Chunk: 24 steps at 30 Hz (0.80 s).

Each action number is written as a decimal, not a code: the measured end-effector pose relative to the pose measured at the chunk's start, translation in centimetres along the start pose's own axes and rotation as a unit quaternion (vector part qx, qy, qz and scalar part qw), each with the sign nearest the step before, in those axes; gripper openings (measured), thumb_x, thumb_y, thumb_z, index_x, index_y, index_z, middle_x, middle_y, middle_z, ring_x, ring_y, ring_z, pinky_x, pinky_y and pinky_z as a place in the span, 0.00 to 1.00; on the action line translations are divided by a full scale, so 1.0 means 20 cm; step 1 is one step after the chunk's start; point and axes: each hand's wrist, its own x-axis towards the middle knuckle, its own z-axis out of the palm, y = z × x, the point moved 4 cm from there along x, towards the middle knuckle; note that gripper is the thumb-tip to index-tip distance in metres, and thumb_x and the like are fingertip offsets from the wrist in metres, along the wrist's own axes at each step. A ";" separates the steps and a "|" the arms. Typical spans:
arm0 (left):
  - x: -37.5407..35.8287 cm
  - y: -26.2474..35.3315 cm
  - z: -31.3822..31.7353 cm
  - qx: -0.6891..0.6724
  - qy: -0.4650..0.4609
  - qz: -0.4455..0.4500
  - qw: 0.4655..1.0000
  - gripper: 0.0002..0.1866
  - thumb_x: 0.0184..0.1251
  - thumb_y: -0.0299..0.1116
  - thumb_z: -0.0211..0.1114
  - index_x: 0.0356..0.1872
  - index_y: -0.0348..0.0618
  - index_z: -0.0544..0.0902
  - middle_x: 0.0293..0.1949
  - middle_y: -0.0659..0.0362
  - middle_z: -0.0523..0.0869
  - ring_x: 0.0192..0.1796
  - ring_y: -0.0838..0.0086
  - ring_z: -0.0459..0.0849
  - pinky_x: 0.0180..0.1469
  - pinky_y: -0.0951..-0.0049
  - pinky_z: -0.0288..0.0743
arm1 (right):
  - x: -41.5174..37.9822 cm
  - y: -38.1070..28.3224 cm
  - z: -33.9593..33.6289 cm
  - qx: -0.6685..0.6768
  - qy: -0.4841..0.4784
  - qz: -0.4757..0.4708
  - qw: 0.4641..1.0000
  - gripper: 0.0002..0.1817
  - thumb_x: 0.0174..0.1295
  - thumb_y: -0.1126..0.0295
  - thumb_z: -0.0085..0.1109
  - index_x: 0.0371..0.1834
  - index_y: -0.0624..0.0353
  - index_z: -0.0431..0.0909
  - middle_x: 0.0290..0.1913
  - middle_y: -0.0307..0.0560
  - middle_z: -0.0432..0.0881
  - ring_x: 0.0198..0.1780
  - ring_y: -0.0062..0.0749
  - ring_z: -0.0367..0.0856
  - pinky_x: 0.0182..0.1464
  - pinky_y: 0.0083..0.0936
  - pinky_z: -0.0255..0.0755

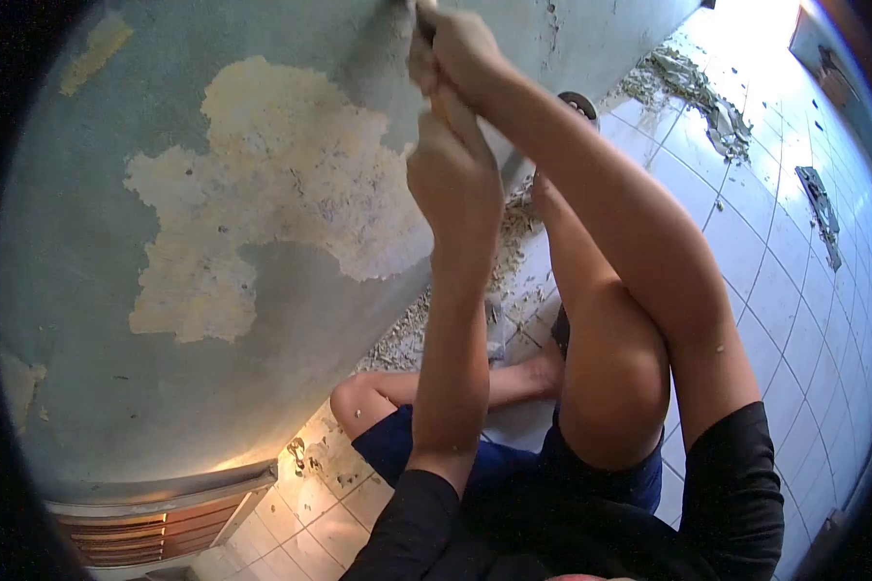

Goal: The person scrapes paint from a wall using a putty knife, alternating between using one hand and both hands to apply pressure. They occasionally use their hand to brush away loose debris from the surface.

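Observation:
Both of my hands are raised against the grey-green wall (349, 310), one above the other on what looks like a scraper (443, 105) with a light handle. My right hand (458, 56) is closed around its upper part, near the top edge of the view. Lower down, my left hand (448, 169) is closed on the handle. The working end of the tool is cut off by the frame and blurred. Beside my hands, a large patch of peeled paint (271, 174) shows a pale yellowish layer with ragged edges.
Paint chips (402, 334) lie along the foot of the wall and around my bent legs (615, 387). Larger peeled pieces (698, 92) and a flake strip (820, 213) rest on the white tiled floor (746, 242). A slatted wooden panel (155, 533) stands at lower left.

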 end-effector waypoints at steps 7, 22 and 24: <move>-0.14 -0.06 0.02 -0.008 -0.056 -0.086 0.995 0.28 0.86 0.47 0.45 0.35 0.31 0.79 0.28 0.34 0.86 0.34 0.35 0.86 0.35 0.43 0.78 | -0.13 0.06 0.00 -0.052 -0.071 0.053 0.995 0.28 0.83 0.49 0.43 0.27 0.59 0.70 0.16 0.40 0.68 0.13 0.29 0.66 0.15 0.31 0.62; 0.53 -0.05 -0.74 0.396 0.267 0.408 0.778 0.38 0.73 0.65 0.61 0.69 0.45 0.72 0.68 0.48 0.73 0.73 0.51 0.72 0.74 0.42 0.63 | -0.20 -0.10 0.26 -0.090 -0.106 -0.020 0.990 0.25 0.83 0.51 0.43 0.31 0.58 0.69 0.15 0.35 0.64 0.11 0.24 0.64 0.16 0.27 0.62; 0.59 -0.06 -0.78 0.417 0.255 0.426 0.761 0.39 0.74 0.68 0.55 0.71 0.46 0.71 0.70 0.51 0.74 0.78 0.54 0.66 0.80 0.44 0.57 | -0.18 -0.09 0.27 -0.080 -0.107 -0.022 0.991 0.25 0.83 0.51 0.43 0.31 0.58 0.69 0.15 0.35 0.64 0.11 0.24 0.64 0.16 0.27 0.62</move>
